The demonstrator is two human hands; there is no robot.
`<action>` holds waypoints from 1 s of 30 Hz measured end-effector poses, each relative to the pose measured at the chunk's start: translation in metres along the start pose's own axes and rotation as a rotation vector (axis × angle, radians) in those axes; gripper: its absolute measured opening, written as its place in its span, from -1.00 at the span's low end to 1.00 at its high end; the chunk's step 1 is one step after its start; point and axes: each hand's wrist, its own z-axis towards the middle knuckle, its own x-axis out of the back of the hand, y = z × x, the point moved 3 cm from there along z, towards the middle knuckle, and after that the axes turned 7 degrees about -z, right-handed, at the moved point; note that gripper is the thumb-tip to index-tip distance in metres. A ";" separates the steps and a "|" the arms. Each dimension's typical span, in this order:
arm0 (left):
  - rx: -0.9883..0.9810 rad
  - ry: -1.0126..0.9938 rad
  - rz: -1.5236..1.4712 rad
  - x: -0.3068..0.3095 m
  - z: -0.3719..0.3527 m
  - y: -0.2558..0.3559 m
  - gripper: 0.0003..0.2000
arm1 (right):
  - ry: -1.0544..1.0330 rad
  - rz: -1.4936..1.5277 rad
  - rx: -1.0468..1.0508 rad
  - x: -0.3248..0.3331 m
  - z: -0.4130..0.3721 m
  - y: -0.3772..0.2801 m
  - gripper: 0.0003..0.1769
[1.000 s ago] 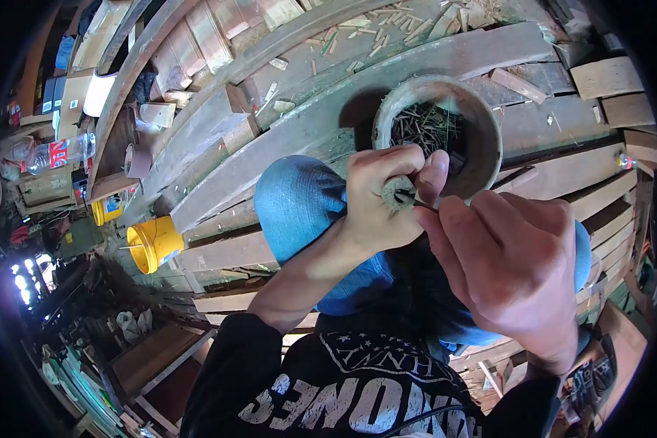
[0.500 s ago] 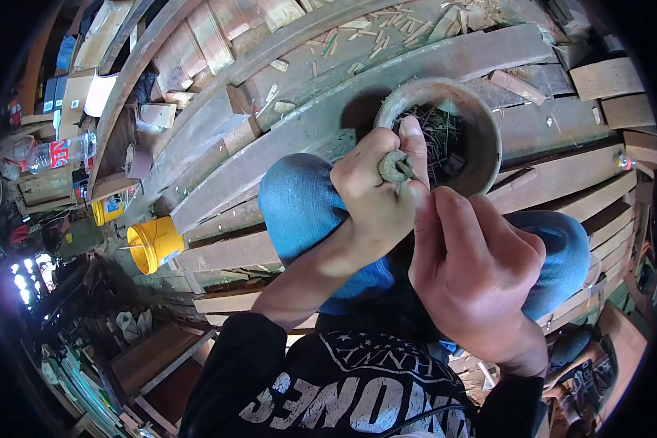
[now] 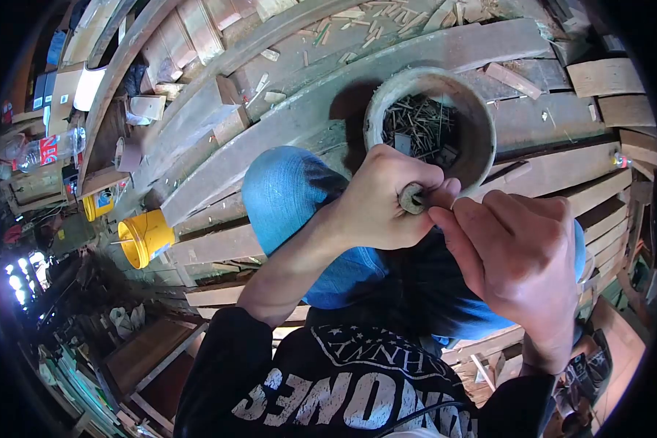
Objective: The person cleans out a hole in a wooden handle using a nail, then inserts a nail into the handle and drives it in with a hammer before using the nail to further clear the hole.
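My left hand (image 3: 390, 197) is closed around a greyish, round-ended piece (image 3: 412, 198) with a notch or hollow in its end; the rest of it is hidden in my fist. My right hand (image 3: 515, 244) is closed, thumb and forefinger pinched together against the fingertips of my left. Whatever small thing lies in that pinch is covered by the fingers. Just beyond my hands stands a round, worn bucket (image 3: 478, 109), tilted in view, with many thin nails (image 3: 416, 120) and a few small flat pieces inside.
Long wooden beams and planks (image 3: 292, 131) curve across the floor. Wood scraps (image 3: 387, 18) lie at the top. Yellow buckets (image 3: 146, 237) and a plastic bottle (image 3: 51, 151) are at left. My jeans-covered knee (image 3: 288, 190) is beside my left forearm. Part of another person (image 3: 588, 369) shows lower right.
Both hands have shifted right and slightly down, uncovering more of the nails. My left fist has turned, and its thumb has come down toward my right fingers. The view has moved slightly.
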 end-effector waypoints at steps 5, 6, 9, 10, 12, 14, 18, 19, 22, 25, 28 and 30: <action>-0.036 0.049 0.145 0.001 0.006 0.009 -0.69 | 0.002 0.000 -0.012 -0.005 -0.003 -0.005 -0.83; -0.029 0.075 0.273 0.002 0.009 0.012 -0.65 | 0.031 0.004 -0.085 -0.008 -0.004 -0.008 -0.84; -0.124 0.226 0.386 -0.002 0.013 0.012 -0.60 | 0.103 0.029 -0.192 -0.017 -0.009 -0.013 -0.86; -0.153 0.282 0.437 0.000 0.012 0.012 -0.60 | 0.141 0.051 -0.229 -0.020 -0.009 -0.013 -0.87; -0.175 0.303 0.463 -0.001 0.010 0.009 -0.58 | 0.163 0.057 -0.264 -0.024 -0.008 -0.017 -0.87; -0.099 0.489 0.513 -0.002 0.006 0.009 -0.68 | 0.192 0.058 -0.296 -0.026 -0.006 -0.021 -0.87; -0.118 0.609 0.604 -0.005 0.009 0.011 -0.65 | 0.216 0.062 -0.331 -0.023 -0.001 -0.022 -0.88; -0.126 0.581 0.600 -0.003 0.008 0.012 -0.61 | 0.198 0.079 -0.307 -0.021 0.000 -0.021 -0.87; -0.240 0.446 0.515 0.009 0.010 0.018 -0.59 | 0.161 0.108 -0.220 -0.014 0.003 -0.009 -0.86; -0.135 0.256 0.365 0.010 0.012 0.012 -0.59 | 0.116 0.087 -0.117 -0.011 0.007 -0.003 -0.85; -0.034 0.114 0.232 0.010 0.009 0.007 -0.58 | 0.060 0.035 -0.038 -0.010 0.006 0.000 -0.85; -0.018 0.057 0.298 0.012 0.010 0.011 -0.59 | 0.036 0.011 -0.035 -0.010 0.006 0.000 -0.84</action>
